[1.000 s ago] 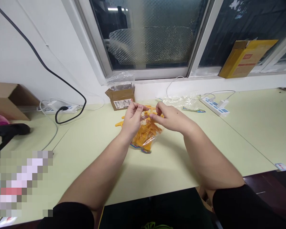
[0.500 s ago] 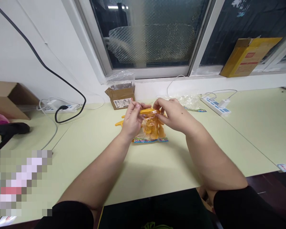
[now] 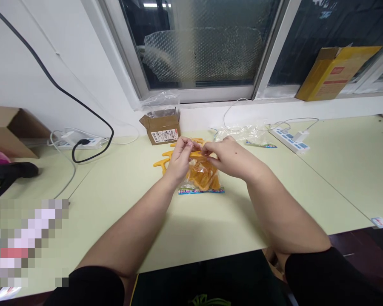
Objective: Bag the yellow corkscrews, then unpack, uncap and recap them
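A clear plastic bag [image 3: 184, 183] with a colourful printed strip along its near edge lies on the table in front of me. Orange-yellow plastic pieces [image 3: 202, 174] show through its film. Several yellow T-shaped handles [image 3: 161, 163] stick out to the left, past my left hand. My left hand [image 3: 181, 159] is closed in a pinch at the bag's far side. My right hand [image 3: 225, 156] pinches the film there too, fingers curled toward the left hand. The pinched film is partly hidden by the fingers.
Behind the hands stands a small open carton [image 3: 162, 129]. To its right lies another clear plastic bag [image 3: 255, 134], near a white power strip [image 3: 290, 141]. At left are a second power strip [image 3: 94, 143], a black cable [image 3: 64, 90] and a cardboard box [image 3: 11, 127].
Both hands have shifted slightly, the right one a little leftward. The orange-yellow pieces in the bag now sit differently, and more yellow handles show left of and behind my left hand.
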The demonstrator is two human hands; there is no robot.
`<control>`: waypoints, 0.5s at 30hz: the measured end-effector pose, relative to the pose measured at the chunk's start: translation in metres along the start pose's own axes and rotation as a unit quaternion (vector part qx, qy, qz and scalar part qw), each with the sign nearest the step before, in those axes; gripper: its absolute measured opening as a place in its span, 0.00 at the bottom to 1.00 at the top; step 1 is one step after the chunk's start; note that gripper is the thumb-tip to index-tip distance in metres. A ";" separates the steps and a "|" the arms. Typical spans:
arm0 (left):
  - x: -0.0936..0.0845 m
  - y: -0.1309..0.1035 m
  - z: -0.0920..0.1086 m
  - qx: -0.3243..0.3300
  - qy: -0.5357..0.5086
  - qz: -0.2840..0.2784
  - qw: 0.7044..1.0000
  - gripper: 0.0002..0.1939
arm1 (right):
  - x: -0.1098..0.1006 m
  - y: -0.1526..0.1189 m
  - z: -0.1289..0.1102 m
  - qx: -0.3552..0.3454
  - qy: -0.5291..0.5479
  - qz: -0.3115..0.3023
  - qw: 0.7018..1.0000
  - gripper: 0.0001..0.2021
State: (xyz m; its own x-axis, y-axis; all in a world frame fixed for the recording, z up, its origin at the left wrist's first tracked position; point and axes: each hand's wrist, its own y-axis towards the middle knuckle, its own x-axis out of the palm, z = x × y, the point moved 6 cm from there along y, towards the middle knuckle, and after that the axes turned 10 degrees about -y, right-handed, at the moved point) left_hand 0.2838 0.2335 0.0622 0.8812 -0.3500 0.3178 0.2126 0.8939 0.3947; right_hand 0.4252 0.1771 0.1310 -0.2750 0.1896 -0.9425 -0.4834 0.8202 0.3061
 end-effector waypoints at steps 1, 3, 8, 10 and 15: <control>0.001 0.000 0.001 -0.010 0.007 -0.005 1.000 0.12 | 0.000 0.000 0.000 0.001 -0.006 -0.002 1.000 0.10; 0.002 0.000 0.002 -0.030 0.011 -0.015 0.999 0.13 | 0.000 0.000 0.000 -0.003 -0.012 -0.006 1.000 0.09; 0.003 0.000 0.005 -0.016 0.014 -0.032 0.999 0.14 | 0.000 0.001 -0.003 -0.012 0.002 -0.002 1.000 0.09; 0.001 0.001 0.005 -0.012 0.013 -0.033 0.999 0.13 | 0.001 0.001 -0.005 -0.013 0.000 -0.001 1.000 0.10; -0.005 0.005 0.004 -0.013 0.025 -0.040 0.999 0.12 | 0.005 0.003 -0.009 -0.015 -0.003 0.010 1.000 0.13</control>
State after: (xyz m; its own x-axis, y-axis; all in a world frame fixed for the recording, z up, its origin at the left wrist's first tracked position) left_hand 0.2784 0.2386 0.0662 0.8807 -0.4066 0.2429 0.2933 0.8708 0.3945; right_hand 0.4148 0.1760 0.1284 -0.2805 0.2095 -0.9367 -0.5031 0.7990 0.3294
